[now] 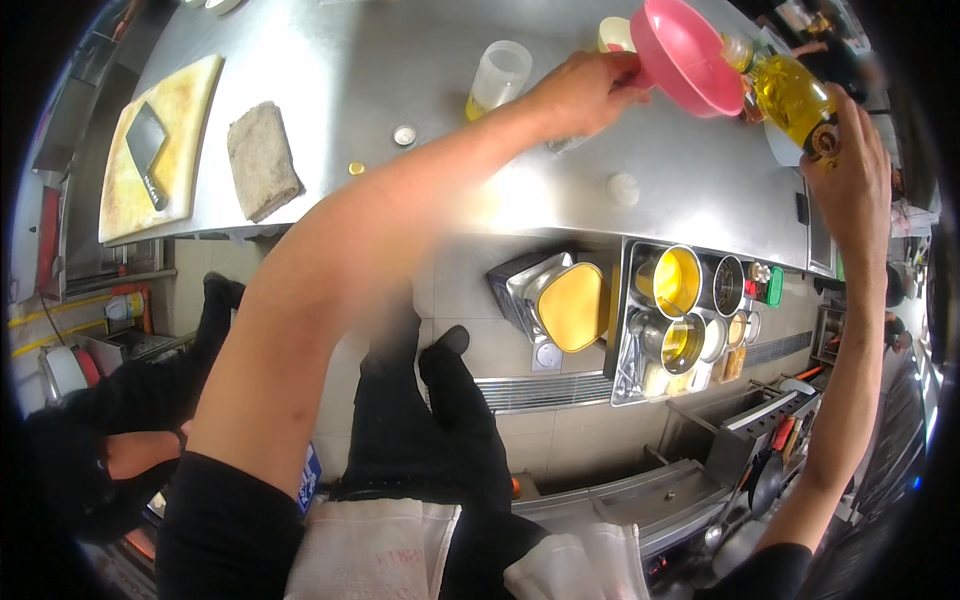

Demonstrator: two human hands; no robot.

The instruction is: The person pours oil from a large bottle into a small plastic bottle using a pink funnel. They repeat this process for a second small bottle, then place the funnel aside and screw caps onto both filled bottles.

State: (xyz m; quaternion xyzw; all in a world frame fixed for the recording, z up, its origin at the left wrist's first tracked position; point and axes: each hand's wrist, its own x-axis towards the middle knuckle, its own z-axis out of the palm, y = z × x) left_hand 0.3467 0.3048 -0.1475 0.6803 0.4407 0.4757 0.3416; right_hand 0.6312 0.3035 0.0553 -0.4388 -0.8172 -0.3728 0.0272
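My left hand [589, 90] grips a pink plastic funnel [686, 60] above the steel counter, its wide mouth turned sideways and its narrow end largely hidden by my fingers. From the right, my right hand [855, 172] holds a clear bottle of yellow oil [791, 94], tilted so that its neck lies at the funnel's rim. Whether oil is flowing I cannot tell. Below my left wrist stands a translucent plastic container [501, 71] with something yellow at its base. A gold-coloured cap [356, 169] and a small pale round lid [404, 136] lie nearby.
On the steel counter [420, 45] lie a cutting board [191, 127] with a cleaver [146, 139] and a folded cloth [262, 161]. Under the front edge, a tray [622, 394] holds several pots, beside a yellow-lidded bin [574, 307]. Another person's arm [146, 454] is at left.
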